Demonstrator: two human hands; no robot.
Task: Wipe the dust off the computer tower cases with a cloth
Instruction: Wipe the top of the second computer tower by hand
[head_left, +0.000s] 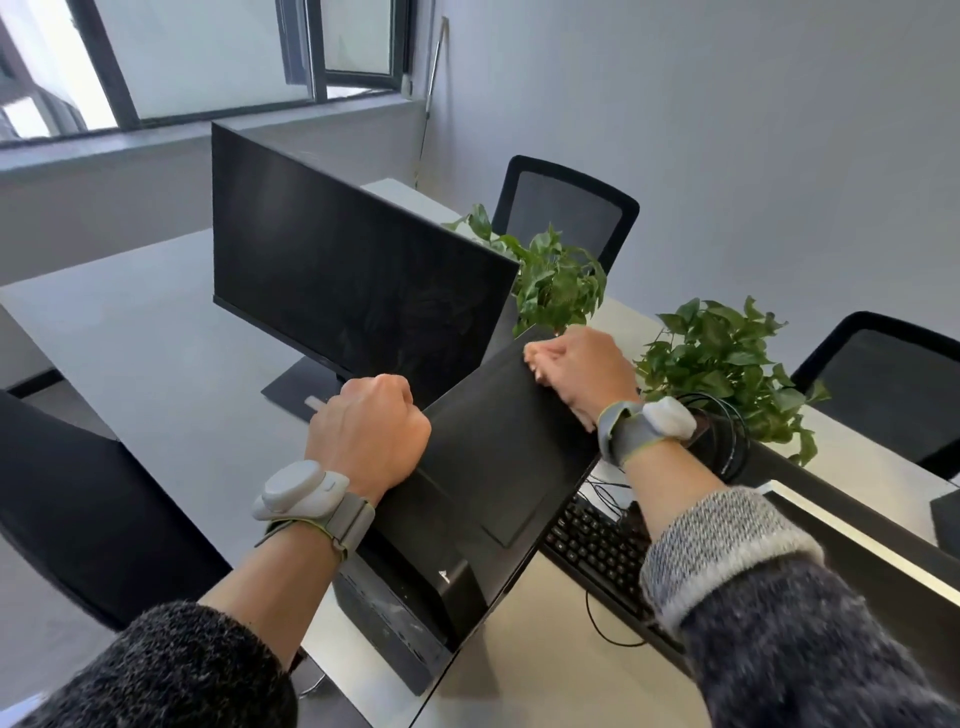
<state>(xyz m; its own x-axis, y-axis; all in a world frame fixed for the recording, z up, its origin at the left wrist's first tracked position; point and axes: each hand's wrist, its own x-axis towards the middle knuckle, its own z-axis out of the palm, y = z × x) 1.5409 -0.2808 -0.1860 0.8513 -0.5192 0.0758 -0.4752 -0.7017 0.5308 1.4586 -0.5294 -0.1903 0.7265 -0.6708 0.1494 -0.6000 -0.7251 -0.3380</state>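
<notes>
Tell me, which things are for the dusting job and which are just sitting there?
For the job: computer tower case, gripped by the left hand and right hand. No cloth shows.

Just lying about: monitor, keyboard, coiled cables, plant beside the monitor, plant beside the cables, far chair.

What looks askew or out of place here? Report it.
The black tower case is tilted rather than upright, partly covering the keyboard. The left hand and right hand grip its edges. No cloth is visible.
</notes>
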